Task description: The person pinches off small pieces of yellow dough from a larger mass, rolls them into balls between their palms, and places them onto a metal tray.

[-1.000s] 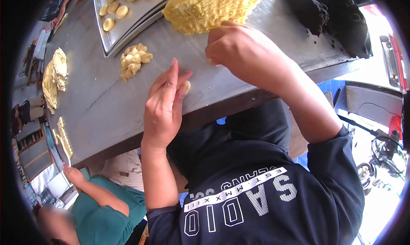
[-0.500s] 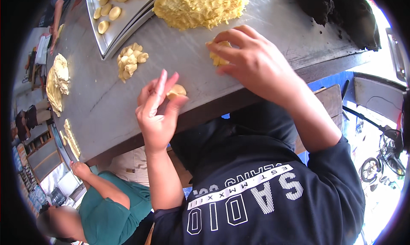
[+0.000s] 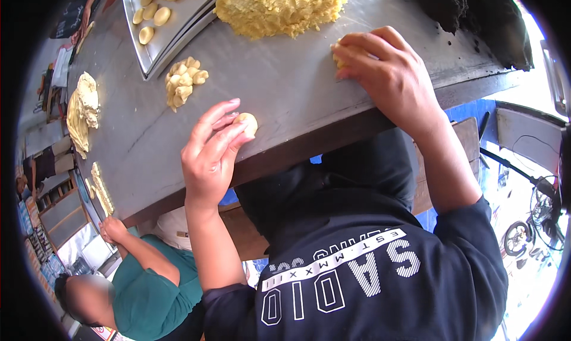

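Observation:
Between the thumb and fingers of my left hand [image 3: 208, 153] is a small round piece of pale dough [image 3: 248, 124], held just above the near edge of the metal table [image 3: 285, 103]. My right hand [image 3: 389, 73] curls its fingers around a lump of yellow filling [image 3: 338, 59], mostly covered by the fingers, farther right over the tabletop. A big crumbly mound of the same yellow filling [image 3: 279, 12] sits at the far side. Left of it lies a small heap of pale dough pieces [image 3: 184, 81].
A metal tray [image 3: 147, 61] with rows of round dough balls [image 3: 162, 16] stands at the far left, stacked on another. More dough [image 3: 84, 112] and a dough strip [image 3: 101, 189] lie leftward. A dark bundle [image 3: 493, 25] occupies the right corner. A person in green [image 3: 157, 281] sits at left.
My right hand has moved right, away from the mound, with the yellow lump. The fingers of my left hand have closed in on the dough piece. The person in green has brought their hands together.

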{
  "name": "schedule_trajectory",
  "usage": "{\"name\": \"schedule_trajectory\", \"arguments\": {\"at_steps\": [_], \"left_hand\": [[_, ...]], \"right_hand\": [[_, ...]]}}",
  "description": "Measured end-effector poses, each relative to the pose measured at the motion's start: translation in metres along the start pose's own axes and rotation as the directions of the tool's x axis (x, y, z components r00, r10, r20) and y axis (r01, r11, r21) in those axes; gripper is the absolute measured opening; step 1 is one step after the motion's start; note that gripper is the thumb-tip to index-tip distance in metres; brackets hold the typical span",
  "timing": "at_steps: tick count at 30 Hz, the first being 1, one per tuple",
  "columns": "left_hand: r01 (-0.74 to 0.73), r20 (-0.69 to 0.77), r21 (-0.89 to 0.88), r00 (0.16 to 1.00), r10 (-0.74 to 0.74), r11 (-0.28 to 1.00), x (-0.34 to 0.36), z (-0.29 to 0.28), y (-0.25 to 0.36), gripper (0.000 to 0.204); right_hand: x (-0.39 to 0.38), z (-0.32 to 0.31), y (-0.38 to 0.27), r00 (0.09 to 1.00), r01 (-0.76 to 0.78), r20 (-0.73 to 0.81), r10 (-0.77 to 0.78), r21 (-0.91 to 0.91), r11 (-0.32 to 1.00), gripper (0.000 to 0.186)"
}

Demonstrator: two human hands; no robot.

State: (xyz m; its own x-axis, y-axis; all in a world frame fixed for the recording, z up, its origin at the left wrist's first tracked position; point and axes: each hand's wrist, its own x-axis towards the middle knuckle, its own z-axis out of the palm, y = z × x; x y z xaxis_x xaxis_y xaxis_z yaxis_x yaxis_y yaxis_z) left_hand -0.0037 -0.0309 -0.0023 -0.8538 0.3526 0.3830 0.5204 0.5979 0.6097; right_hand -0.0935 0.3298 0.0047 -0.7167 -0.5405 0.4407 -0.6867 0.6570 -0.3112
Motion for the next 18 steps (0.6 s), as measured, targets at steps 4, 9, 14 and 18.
{"name": "schedule_trajectory", "arguments": {"at_steps": [4,9,14,18], "left_hand": [[0.254,0.166,0.107,0.949,-0.269,0.961,0.025,-0.006,0.006,0.011],[0.208,0.106,-0.218,0.976,-0.189,0.953,0.021,-0.005,-0.009,0.018],[0.359,0.069,-0.387,0.930,-0.361,0.850,0.010,0.000,-0.006,0.040],[0.398,-0.005,-0.377,0.902,-0.432,0.836,0.001,0.012,0.000,0.043]], "right_hand": [[0.006,0.017,-0.007,0.995,0.098,-0.019,-0.097,0.068,0.993,0.022],[-0.002,0.011,-0.018,1.000,0.000,-0.009,0.001,0.030,1.000,0.031],[0.018,-0.001,-0.023,0.999,0.051,-0.007,-0.051,-0.019,0.999,0.028],[0.033,0.010,-0.022,0.997,0.026,0.070,-0.023,-0.040,0.999,0.021]]}}
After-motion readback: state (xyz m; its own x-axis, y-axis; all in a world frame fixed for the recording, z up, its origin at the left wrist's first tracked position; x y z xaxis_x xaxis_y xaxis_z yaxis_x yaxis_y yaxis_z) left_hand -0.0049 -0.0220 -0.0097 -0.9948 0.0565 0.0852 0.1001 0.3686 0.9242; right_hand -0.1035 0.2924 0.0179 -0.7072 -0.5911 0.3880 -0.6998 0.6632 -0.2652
